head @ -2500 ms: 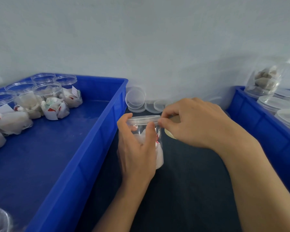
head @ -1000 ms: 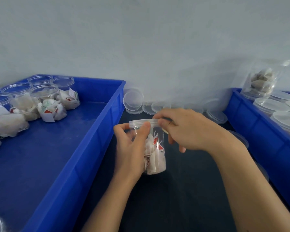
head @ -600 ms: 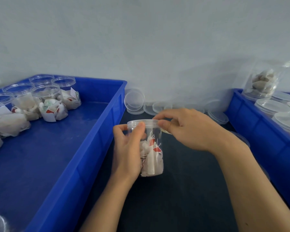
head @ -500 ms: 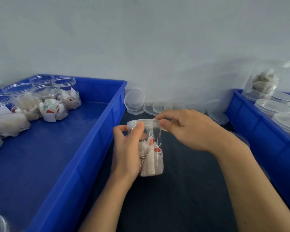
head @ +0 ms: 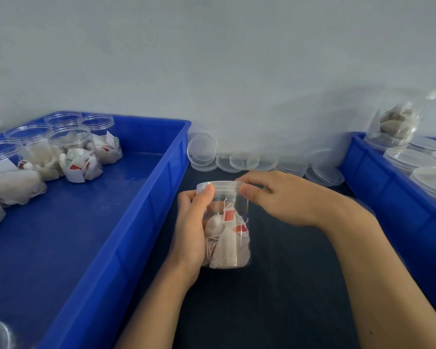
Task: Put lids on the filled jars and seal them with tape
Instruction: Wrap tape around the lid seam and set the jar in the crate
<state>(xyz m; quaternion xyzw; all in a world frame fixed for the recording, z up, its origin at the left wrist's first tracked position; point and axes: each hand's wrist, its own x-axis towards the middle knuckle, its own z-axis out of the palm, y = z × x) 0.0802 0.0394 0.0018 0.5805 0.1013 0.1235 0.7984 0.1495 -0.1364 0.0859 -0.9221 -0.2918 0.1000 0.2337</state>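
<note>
1. A clear plastic jar [head: 228, 230] stands upright on the dark table [head: 275, 285], between the two hands and roughly in the middle of the view. White tea bags with red tags [head: 227, 244] fill its lower part.
2. A clear lid [head: 220, 185] sits on the jar's mouth; whether it is fully seated cannot be told.
3. The left hand [head: 193, 230] grips the jar from its left side, fingers wrapped behind the wall and the thumb lying up against the lid's edge.
4. The right hand [head: 280, 197] reaches in from the right and pinches the lid's rim, thumb on the near side and forefinger curled over the top. Whether it also holds tape cannot be told.
5. Just beyond the hands, against the pale wall [head: 212, 59], lies a row of loose clear lids [head: 259, 162], one of them leaning upright at the row's left end.
6. To the left of the left hand runs a large blue crate [head: 141, 210], its near wall just beside the left wrist.
7. At the crate's far end, well away from the hands, stand several open jars [head: 69, 149] holding white bags.
8. To the right of the right forearm is a second blue crate [head: 388, 197] carrying jars already capped with lids [head: 410, 158].
9. A tilted jar with grey-brown contents [head: 398, 122] rests on top of those, at the back corner.
</note>
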